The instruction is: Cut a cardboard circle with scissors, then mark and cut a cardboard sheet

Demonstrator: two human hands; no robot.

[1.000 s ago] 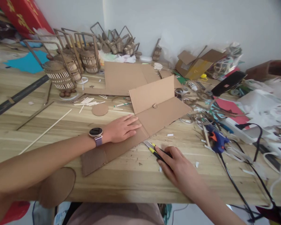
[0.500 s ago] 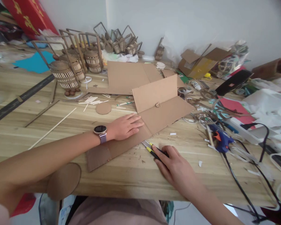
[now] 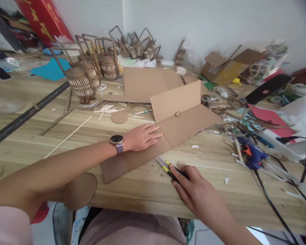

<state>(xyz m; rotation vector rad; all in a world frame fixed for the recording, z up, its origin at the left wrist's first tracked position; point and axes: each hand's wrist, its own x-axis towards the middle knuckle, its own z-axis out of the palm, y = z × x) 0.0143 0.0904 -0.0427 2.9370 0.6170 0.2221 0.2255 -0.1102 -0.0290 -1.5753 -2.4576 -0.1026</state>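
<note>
My left hand (image 3: pixel 144 136) lies flat with its fingers apart, pressing on a long folded piece of brown cardboard (image 3: pixel 188 123). One flap of that cardboard stands up at the back. Closed around the black and yellow handles of a pair of scissors (image 3: pixel 166 167) is my right hand (image 3: pixel 197 187). The scissors' blades point to the upper left, close to the front edge of the cardboard. A round cardboard disc (image 3: pixel 80 191) sits at the table edge below my left forearm. Beyond my left hand lies a smaller disc (image 3: pixel 119 117).
Woven baskets with handles (image 3: pixel 80 81) stand at the back left, near loose pale sticks (image 3: pixel 107 109). Another cardboard sheet (image 3: pixel 145 83) lies behind. On the right are a blue glue gun (image 3: pixel 255 154) with its cord, brown strips and an open carton (image 3: pixel 224 69).
The whole scene has shifted slightly right as the view turned left. The scissors' blades have drawn back a little from the cardboard edge. My left hand stays on the cardboard.
</note>
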